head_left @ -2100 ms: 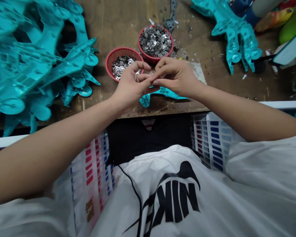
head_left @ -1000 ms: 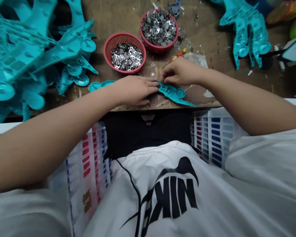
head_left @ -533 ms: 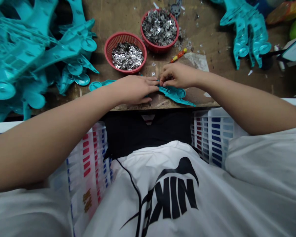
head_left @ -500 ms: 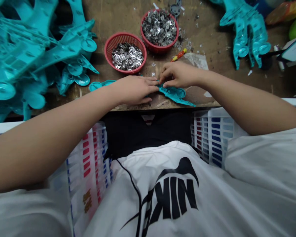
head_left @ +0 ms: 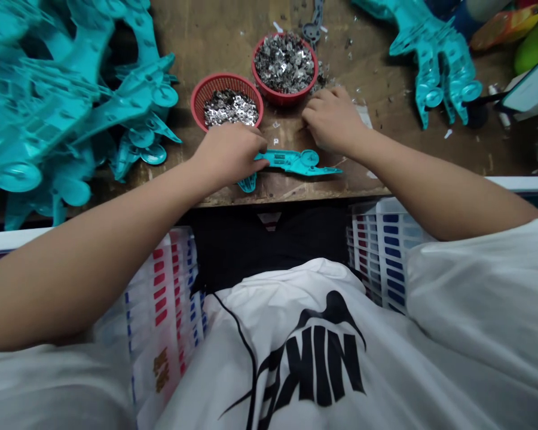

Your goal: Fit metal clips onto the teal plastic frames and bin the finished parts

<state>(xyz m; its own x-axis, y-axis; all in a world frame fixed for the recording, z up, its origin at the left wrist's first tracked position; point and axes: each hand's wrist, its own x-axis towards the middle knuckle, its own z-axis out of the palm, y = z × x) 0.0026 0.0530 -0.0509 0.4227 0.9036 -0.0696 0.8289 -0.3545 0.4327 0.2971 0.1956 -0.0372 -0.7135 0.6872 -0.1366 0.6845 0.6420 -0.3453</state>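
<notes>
A teal plastic part (head_left: 291,160) lies slantwise near the table's front edge, its inner side with slots and a round disc showing. My left hand (head_left: 233,152) is closed on its left portion, thumb along the near edge, and hides some of it. To the right and a little farther back, my right hand (head_left: 334,119) is apart from the part, fingers curled down at the tabletop. Whatever those fingers hold is hidden beneath them. A red basket (head_left: 197,104) of small metal clips stands just behind my left hand. Another red bowl (head_left: 287,99) heaped with metal pieces is behind my right hand.
A large pile of teal parts (head_left: 67,101) fills the table's left side. More teal parts (head_left: 443,65) lie at the back right. A grey plastic piece (head_left: 311,31) and scattered clips lie behind the bowl. White plastic baskets (head_left: 388,251) flank my lap below the table edge.
My right hand has left the teal part and moved back to where an orange-and-yellow handled tool lay, covering that spot. My left hand has shifted left and gripped the part, which has turned slightly.
</notes>
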